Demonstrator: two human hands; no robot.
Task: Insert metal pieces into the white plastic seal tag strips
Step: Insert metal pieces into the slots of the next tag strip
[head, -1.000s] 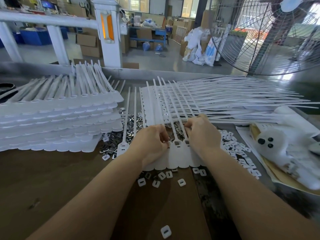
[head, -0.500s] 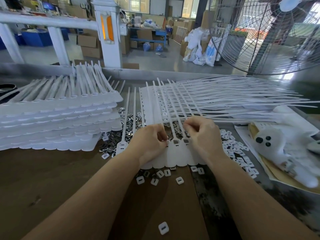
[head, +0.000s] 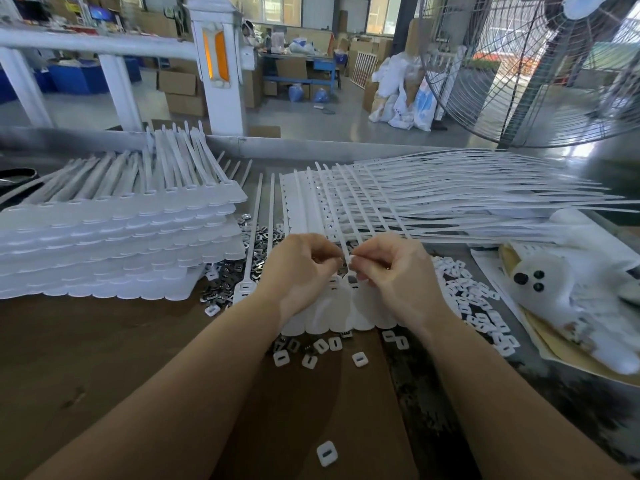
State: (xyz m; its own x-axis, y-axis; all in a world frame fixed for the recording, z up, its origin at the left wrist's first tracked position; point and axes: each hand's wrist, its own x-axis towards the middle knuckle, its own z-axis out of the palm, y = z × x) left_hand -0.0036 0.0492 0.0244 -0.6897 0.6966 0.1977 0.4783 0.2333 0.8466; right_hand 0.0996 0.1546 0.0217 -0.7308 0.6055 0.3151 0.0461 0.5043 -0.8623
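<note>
A white plastic seal tag strip lies flat on the brown table in front of me, its thin tails running away from me. My left hand and my right hand hover just above the strip's slotted heads, fingertips nearly meeting. My right hand pinches a small white piece between thumb and forefinger. My left hand's fingers are curled in a pinch; what they hold is hidden. A heap of small metal pieces lies beyond and to the left of my left hand.
A tall stack of tag strips fills the left side. More strips fan out at the back right. White square caps are scattered to the right and near me. White gloves lie far right. A big fan stands behind.
Both hands have lifted slightly off the strip heads and drawn closer together. My right hand's pinch now shows a small white piece at its fingertips.
</note>
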